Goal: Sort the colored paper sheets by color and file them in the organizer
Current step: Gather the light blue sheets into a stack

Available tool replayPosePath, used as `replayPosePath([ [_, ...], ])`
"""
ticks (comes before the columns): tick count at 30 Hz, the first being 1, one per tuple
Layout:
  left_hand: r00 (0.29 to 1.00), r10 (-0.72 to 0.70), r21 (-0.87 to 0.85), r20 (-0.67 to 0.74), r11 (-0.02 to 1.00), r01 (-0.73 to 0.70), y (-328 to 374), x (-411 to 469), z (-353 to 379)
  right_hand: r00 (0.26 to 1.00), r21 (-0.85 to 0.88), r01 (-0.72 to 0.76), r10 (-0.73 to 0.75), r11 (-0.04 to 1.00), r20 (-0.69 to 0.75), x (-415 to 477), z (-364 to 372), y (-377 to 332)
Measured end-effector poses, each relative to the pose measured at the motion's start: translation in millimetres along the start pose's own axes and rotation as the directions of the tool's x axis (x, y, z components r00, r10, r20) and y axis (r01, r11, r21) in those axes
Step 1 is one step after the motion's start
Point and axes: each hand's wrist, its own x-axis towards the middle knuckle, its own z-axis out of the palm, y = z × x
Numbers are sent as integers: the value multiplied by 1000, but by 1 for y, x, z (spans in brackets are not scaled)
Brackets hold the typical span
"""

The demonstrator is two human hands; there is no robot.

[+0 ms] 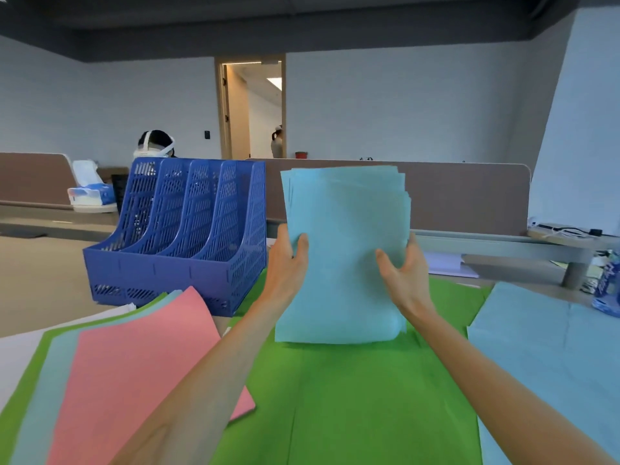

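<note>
While the left hand (288,260) and right hand (402,268) clamp their fingers on the side edges of the light blue stack (345,223), it stands upright, bottom edge on green sheets (352,397) on the bench (40,280). The blue organizer (181,236) stands just to its left.

Your fingers are lost behind the light-blue stack (345,250); only the thumbs of your left hand (287,263) and right hand (404,273) show on its near face. The stack's foot masks the green sheets (352,397) just beyond your wrists. Your left forearm covers part of the pink sheet (134,364), which the bottom edge cuts off along with both forearms. Right of your right hand, the frame clips a blue sheet (553,347) and a printed package (609,290). Left of your left hand, the organizer (188,229) screens its own slot floors and most of a person (156,144). Above your hands, a figure (276,142) in the doorway (255,105) is too small to make out.
</note>
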Motion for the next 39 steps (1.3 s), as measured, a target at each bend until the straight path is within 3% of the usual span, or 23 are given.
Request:
replayPosePath([
  [7, 969, 139, -33, -203, 988, -148, 23, 6, -2, 993, 42, 98, -95, 994, -69, 15, 3, -27],
  [10, 971, 138, -73, -197, 985, -155, 36, 13, -3, 986, 61, 151, -145, 987, -81, 22, 5, -41],
  [14, 996, -87, -11, -18, 996, 87, 4, -4, 1, 1000, -11, -10, 10, 1000, -2, -7, 14, -2],
  [17, 962, -251, 98, 104, 966, 241, -9, -23, 7, 991, -44, -119, 122, 992, 50, -28, 19, 19],
  [24, 963, -269, -206, -18, 943, 259, -10, 4, 3, 990, 80, -129, 133, 988, -48, -14, 16, 9],
  [28, 957, -231, -94, 176, 964, 250, -11, -5, 4, 984, 101, -163, 169, 981, -55, -18, 17, 10],
  [32, 984, -165, -193, 63, 966, 174, 3, -3, -24, 992, 135, -84, 96, 987, -83, -12, 20, -16],
  [35, 960, -270, -430, 69, 860, 273, 15, -4, -63, 999, 166, -38, 43, 985, -28, -15, 31, -43],
  [39, 899, -414, -436, 143, 789, 433, 20, -27, -131, 993, 194, -45, 22, 980, 118, -31, 72, -71],
])
